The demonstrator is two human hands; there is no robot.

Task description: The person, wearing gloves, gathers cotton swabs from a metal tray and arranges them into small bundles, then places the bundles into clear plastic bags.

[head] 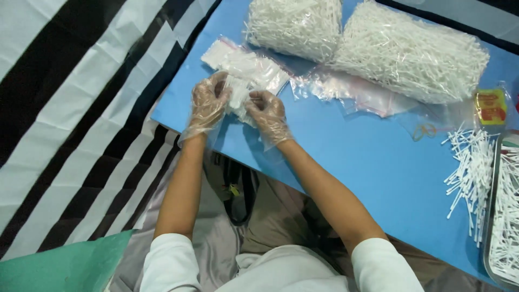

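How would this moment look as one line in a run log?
left hand: gloved, holds small clear bag | right hand: gloved, on same bag | near: empty bags, swab bundles | surface: blue table

Clear plastic gloves on both hands (208, 103), short white sleeves (170, 259)

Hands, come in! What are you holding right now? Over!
Left hand and right hand, gloved, both gripping one small clear bag of swabs. Bag pile just behind. Nothing blocking.
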